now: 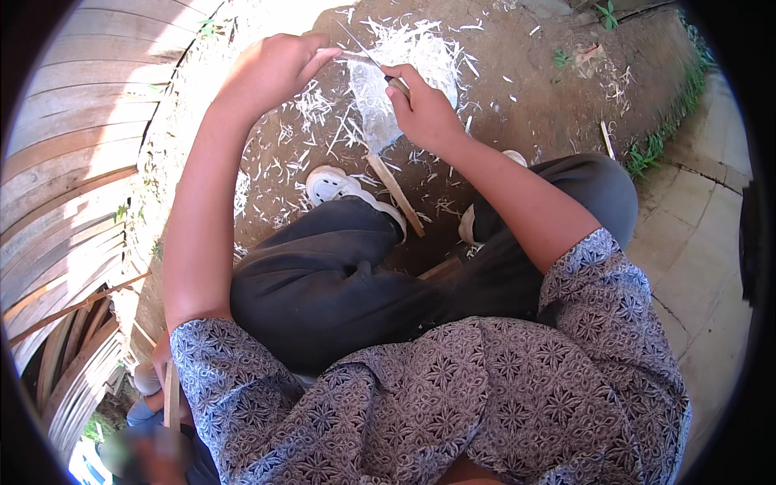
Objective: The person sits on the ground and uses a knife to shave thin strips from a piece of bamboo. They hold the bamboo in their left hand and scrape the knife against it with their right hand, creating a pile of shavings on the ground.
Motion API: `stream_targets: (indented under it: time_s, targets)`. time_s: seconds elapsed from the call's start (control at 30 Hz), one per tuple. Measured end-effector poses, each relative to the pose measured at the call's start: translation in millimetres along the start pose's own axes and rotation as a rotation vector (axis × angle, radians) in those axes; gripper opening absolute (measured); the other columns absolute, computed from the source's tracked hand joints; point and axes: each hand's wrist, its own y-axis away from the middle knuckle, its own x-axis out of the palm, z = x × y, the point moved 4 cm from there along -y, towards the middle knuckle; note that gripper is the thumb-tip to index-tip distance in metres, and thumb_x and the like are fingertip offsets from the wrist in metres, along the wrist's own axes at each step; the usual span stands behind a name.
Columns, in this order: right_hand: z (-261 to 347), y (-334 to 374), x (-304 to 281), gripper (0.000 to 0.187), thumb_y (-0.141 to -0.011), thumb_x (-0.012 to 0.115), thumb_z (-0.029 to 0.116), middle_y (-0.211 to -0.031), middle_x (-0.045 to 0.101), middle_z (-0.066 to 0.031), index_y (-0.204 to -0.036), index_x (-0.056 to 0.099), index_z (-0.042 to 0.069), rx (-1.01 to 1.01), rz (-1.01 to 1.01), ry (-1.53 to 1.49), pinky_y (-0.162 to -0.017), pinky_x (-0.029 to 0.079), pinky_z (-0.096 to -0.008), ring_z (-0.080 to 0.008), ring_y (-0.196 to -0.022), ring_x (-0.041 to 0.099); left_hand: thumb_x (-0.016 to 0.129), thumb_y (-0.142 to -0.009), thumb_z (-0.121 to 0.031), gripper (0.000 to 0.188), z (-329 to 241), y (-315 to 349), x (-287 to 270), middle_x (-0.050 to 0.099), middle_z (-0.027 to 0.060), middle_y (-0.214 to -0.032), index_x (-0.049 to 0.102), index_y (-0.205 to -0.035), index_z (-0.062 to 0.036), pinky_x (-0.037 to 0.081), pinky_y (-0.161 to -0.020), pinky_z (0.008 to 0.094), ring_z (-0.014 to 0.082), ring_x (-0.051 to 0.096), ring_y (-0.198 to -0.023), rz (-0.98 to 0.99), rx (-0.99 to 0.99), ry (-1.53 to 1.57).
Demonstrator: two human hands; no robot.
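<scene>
Centrally, a thin bamboo sliver (356,44) spans between our hands above the dirt ground (525,97). Our left hand (271,69) pinches its end; our right hand (420,109) grips a broad knife (373,113) against it. Pale shavings (420,44) lie scattered beyond our white shoes (331,184).
</scene>
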Motion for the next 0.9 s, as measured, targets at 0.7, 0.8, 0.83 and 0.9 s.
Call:
stream_targets:
  time_s: [0.7,0.8,0.83,0.9]
  targets:
    - [-57,-10,1,0.034,-0.106,0.054,0.029,-0.077,0.066,-0.0095,-0.138,0.056,0.018,0.060,-0.024,0.122,-0.071,0.050,-0.0413,-0.0254,-0.071,0.065,0.054,-0.101,-0.042,0.037,-8,-9,-3,0.071,0.0201,-0.084,0.070,-0.096,-0.0094,0.054,-0.073,0.0519,0.0426,0.069,-0.081,0.054,0.068,-0.077]
    - [-96,-27,1,0.034,-0.103,0.053,0.026,-0.093,0.074,-0.0152,-0.136,0.056,0.018,0.071,-0.043,0.213,-0.078,0.054,-0.0444,-0.0312,-0.084,0.073,0.054,-0.100,-0.046,0.038,-7,-15,0,0.071,0.0192,-0.084,0.070,-0.096,-0.0116,0.054,-0.073,0.0519,0.0423,0.069,-0.081,0.068,0.064,-0.069]
    - [-75,-27,2,0.034,-0.103,0.053,0.026,-0.093,0.074,-0.0150,-0.136,0.056,0.018,0.086,0.003,0.150,-0.079,0.054,-0.0444,-0.0310,-0.085,0.073,0.054,-0.100,-0.045,0.037,-2,-11,1,0.071,0.0192,-0.084,0.070,-0.095,-0.0117,0.054,-0.073,0.0519,0.0423,0.069,-0.081,0.065,0.051,-0.077]
    - [-20,-16,-4,0.034,-0.103,0.053,0.025,-0.093,0.074,-0.0145,-0.136,0.056,0.018,0.122,0.095,0.037,-0.080,0.054,-0.0444,-0.0306,-0.086,0.073,0.054,-0.101,-0.045,0.037,1,-4,2,0.071,0.0193,-0.083,0.070,-0.095,-0.0117,0.054,-0.073,0.0520,0.0424,0.069,-0.082,0.051,0.037,-0.080]
